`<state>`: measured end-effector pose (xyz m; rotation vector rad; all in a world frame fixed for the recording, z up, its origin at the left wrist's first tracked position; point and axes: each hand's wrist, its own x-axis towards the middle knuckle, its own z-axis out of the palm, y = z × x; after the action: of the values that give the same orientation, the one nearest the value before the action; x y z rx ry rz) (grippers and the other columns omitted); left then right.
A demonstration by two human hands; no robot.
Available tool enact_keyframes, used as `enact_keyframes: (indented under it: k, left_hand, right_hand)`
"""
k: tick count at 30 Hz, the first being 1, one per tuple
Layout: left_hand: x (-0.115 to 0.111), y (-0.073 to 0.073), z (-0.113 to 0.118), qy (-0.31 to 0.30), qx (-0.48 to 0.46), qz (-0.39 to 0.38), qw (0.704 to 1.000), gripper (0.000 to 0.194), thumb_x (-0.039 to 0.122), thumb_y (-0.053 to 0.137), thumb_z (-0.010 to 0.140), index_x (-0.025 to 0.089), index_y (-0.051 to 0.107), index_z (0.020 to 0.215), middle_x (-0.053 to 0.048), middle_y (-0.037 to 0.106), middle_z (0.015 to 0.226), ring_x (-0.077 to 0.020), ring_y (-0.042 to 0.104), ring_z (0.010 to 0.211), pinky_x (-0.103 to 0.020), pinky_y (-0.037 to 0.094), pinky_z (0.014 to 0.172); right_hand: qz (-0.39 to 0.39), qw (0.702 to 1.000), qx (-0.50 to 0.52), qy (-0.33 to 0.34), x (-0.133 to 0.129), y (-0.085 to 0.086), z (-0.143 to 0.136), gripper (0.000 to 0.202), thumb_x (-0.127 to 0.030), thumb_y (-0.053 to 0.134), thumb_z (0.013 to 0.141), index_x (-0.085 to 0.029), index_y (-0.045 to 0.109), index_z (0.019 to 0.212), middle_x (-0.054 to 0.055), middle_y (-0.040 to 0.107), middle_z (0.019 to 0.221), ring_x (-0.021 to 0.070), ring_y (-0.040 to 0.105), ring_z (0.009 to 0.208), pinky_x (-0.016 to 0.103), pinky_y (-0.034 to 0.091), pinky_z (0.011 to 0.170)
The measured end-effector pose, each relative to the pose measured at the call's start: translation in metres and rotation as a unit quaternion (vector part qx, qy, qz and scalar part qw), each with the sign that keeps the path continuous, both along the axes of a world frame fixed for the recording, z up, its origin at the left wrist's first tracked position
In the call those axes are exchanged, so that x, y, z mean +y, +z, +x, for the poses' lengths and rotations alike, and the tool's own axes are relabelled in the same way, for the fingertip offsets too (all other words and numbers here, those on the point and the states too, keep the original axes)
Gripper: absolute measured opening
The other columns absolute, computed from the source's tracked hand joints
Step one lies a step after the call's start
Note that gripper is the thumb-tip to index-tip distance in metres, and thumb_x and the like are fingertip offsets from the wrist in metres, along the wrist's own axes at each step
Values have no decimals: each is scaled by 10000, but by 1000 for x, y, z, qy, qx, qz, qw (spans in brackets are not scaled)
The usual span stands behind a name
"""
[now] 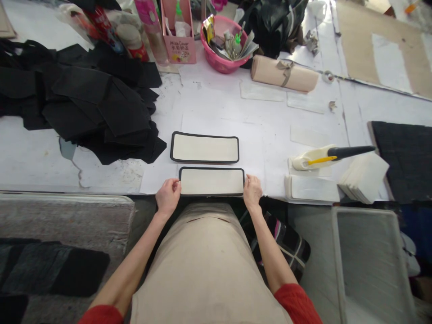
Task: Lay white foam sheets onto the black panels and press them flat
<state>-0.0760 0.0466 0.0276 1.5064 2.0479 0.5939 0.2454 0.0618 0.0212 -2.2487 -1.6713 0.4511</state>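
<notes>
Pinching the nearer flat, cream, black-edged rectangular panel (pixel 212 182), the left hand (pixel 168 196) and right hand (pixel 253 192) could skew it by tugging unevenly.

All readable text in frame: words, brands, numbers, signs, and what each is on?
"Milk Cover": upright pink cardboard box, front.
"水果奶盖": same box, below; smaller print there too small to read.
Red cylindrical can: pale lettering, too blurred.
Small dark marks on the white paper table covering: too small.
Nearer cream rectangular panel with black border: no text visible.
</notes>
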Motion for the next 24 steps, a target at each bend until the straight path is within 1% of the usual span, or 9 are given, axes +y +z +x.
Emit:
enact_keyframes:
  k: [1, 2, 4, 5, 7, 11, 18, 21, 24]
  left_hand:
    - [2, 0, 11, -70, 37, 40, 996, 322, 338, 455, 903, 167, 655, 1090, -129, 702, 1066, -250, 664, 991, -385, 515, 851]
    - [5, -1, 23, -149, 60, 70, 984, 364, 308, 425, 923, 157, 631, 1182, -150, 657, 1216, -264, 597, 1161, -407, 469, 963]
    - [14, -7, 47, -290, 93, 98, 947, 456, 262, 395, 936, 126, 528, 1351, -162, 497, 1445, -265, 395, 1386, -441, 329, 1120]
    - [18, -12, 57, -336, 110, 100, 930, 499, 257, 393, 938, 111, 467, 1409, -159, 422, 1506, -264, 311, 1435, -458, 256, 1163]
    - [25, -23, 68, -382, 142, 94, 908, 567, 291, 395, 943, 89, 374, 1473, -160, 328, 1558, -271, 226, 1469, -491, 146, 1197]
    - [30, -37, 69, -394, 169, 79, 900, 636, 373, 385, 949, 72, 304, 1504, -168, 260, 1580, -284, 187, 1479, -512, 83, 1204]
    - [31, -37, 68, -397, 177, 79, 897, 645, 377, 391, 943, 82, 297, 1509, -165, 257, 1580, -283, 192, 1478, -511, 85, 1203]
    - [31, -36, 56, -405, 184, 83, 892, 677, 414, 410, 940, 71, 287, 1511, -171, 245, 1583, -282, 182, 1480, -491, 98, 1205]
    - [27, -37, 34, -385, 193, 78, 899, 693, 413, 414, 941, 65, 254, 1520, -185, 226, 1586, -288, 162, 1484, -506, 96, 1201]
  right_hand:
    - [22, 998, -13, 59, 0, -1, -16, 378, -254, 367, 982, -142, 582, 1271, 155, 609, 1295, 256, 505, 1257, 413, 402, 1026]
    - [31, 992, -16, 124, 1, -3, -32, 400, -247, 377, 983, -150, 537, 1337, 141, 551, 1385, 251, 427, 1344, 421, 351, 1085]
    - [33, 971, -21, 236, 5, -12, -61, 459, -251, 404, 983, -161, 440, 1432, 106, 434, 1504, 239, 292, 1440, 444, 223, 1174]
    - [31, 961, -24, 274, 8, -17, -72, 486, -260, 411, 984, -159, 401, 1460, 94, 388, 1536, 236, 248, 1462, 454, 168, 1196]
    - [23, 948, -29, 315, 13, -27, -85, 529, -292, 415, 988, -147, 345, 1491, 87, 328, 1567, 238, 206, 1479, 465, 108, 1214]
    - [13, 944, -32, 327, 17, -37, -85, 581, -359, 379, 999, -135, 265, 1524, 87, 254, 1595, 230, 159, 1492, 470, 77, 1222]
    - [12, 942, -38, 333, 17, -35, -83, 598, -379, 367, 1001, -144, 232, 1534, 78, 240, 1600, 217, 146, 1496, 457, 79, 1225]
    - [8, 942, -43, 333, 17, -36, -62, 618, -389, 398, 991, -144, 233, 1535, 85, 261, 1593, 221, 162, 1492, 456, 98, 1223]
    - [-2, 959, -63, 277, 13, -40, -29, 655, -418, 417, 982, -116, 232, 1533, 107, 247, 1595, 254, 152, 1493, 479, 91, 1218]
